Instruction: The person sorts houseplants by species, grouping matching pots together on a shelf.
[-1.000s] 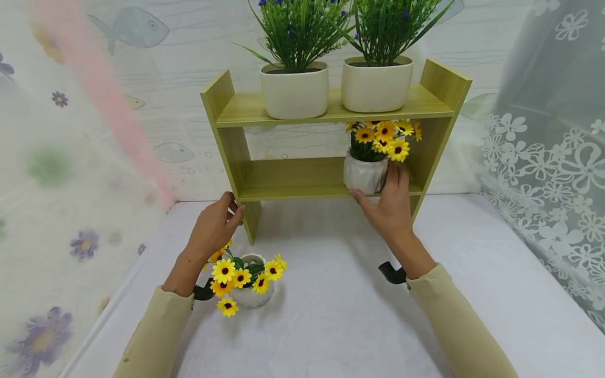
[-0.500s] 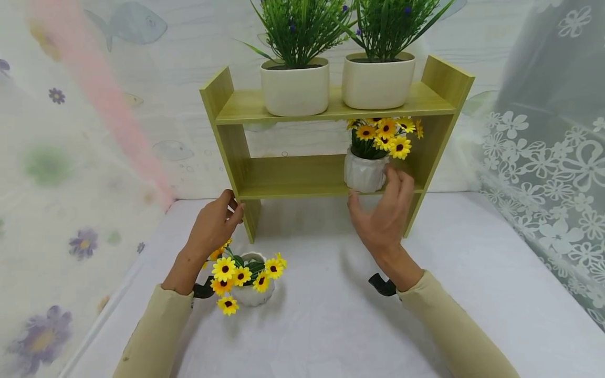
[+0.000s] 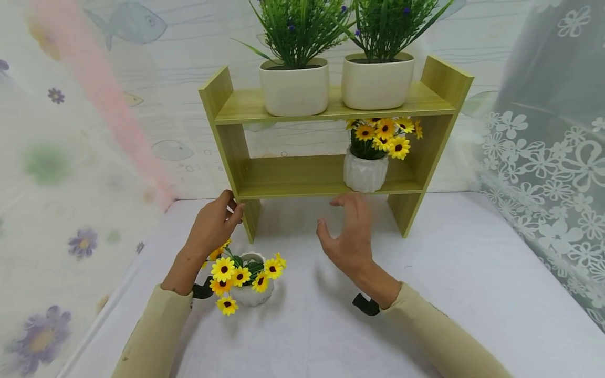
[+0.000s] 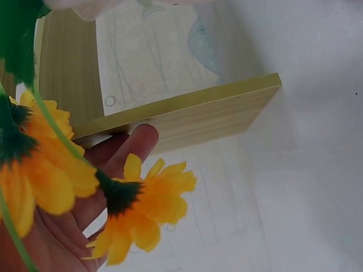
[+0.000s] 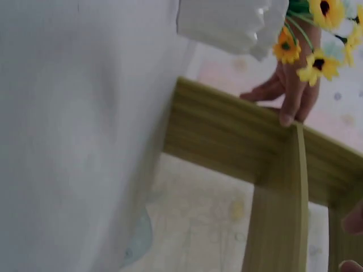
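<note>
My left hand [image 3: 212, 223] holds the left side panel of a small wooden shelf [image 3: 298, 173], its fingers bent against the panel near the middle board. In the left wrist view, a fingertip lies on the panel's face. My right hand [image 3: 352, 236], slightly blurred, hangs in front of the shelf with curved fingers and nothing in its grasp. On the middle board, at the right, stands a white flowerpot [image 3: 365, 172] with yellow artificial sunflowers. A similar white flowerpot [image 3: 253, 294] of yellow flowers sits on the table below my left hand, and its blooms partly cover that wrist.
Two cream planters [image 3: 294, 89] of tall green plants stand on the top board. A white cloth covers the table [image 3: 312, 331]. Patterned curtains hang behind and on the left, and a lace-like flowered sheet [image 3: 562, 178] hangs at the right.
My right hand has let go of the flowerpot on the middle board and moved left and down, away from it. The left hand stays at the side panel.
</note>
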The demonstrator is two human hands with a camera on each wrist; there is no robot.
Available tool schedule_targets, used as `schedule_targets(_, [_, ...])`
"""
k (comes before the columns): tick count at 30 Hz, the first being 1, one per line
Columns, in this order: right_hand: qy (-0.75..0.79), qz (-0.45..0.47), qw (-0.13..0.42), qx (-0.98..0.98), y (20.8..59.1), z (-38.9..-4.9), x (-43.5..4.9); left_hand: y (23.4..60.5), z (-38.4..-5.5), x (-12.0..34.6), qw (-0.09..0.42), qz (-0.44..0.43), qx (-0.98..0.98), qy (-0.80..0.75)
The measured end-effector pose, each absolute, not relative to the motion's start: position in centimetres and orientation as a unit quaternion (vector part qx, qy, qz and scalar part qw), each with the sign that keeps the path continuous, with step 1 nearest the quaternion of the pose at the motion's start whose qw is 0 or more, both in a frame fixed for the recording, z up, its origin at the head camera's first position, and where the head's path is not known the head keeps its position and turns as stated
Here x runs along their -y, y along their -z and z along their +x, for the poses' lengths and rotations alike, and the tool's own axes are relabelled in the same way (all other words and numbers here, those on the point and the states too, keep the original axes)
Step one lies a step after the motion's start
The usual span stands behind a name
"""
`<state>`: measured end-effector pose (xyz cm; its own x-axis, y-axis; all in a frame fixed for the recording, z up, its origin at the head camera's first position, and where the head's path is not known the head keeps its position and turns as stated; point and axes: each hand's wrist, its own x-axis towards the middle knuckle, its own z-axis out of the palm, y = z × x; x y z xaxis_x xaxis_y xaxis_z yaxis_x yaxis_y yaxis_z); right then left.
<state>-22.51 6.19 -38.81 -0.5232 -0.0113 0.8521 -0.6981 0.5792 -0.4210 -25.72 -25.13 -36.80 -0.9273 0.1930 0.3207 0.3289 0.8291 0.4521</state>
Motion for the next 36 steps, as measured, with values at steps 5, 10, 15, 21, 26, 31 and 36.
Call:
schedule_targets(5, [-0.41, 0.266, 0.339, 0.804, 40.7, -22.3, -5.0, 36.8, -25.7, 25.2, 0.134, -0.138, 0.947, 0.258])
schedule_targets(10, [-0.449, 0.279, 0.193, 0.826, 42.9, -21.9, -4.2, 36.8, -25.7, 25.2, 0.133, -0.14, 0.947, 0.257])
schedule_targets(15, [-0.469, 0.29, 0.076, 0.83, 43.4, -21.6, -3.6, 36.8, -25.9, 25.1, 0.137, -0.145, 0.946, 0.254])
schedule_targets(21, [-0.46, 0.376, -0.048, 0.803, 43.5, -21.7, -3.3, 36.6, -25.7, 25.1, 0.131, -0.139, 0.948, 0.255])
schedule_targets(26, [-0.434, 0.433, -0.112, 0.782, 43.5, -21.5, -2.7, 36.8, -25.7, 25.1, 0.126, -0.141, 0.947, 0.258])
schedule_targets(31, [-0.414, 0.449, -0.146, 0.778, 43.3, -21.4, -1.7, 36.9, -25.8, 25.1, 0.133, -0.146, 0.945, 0.261])
schedule_targets(36, [-0.411, 0.454, -0.161, 0.774, 43.4, -21.7, -0.3, 36.9, -25.8, 25.1, 0.133, -0.144, 0.945, 0.263])
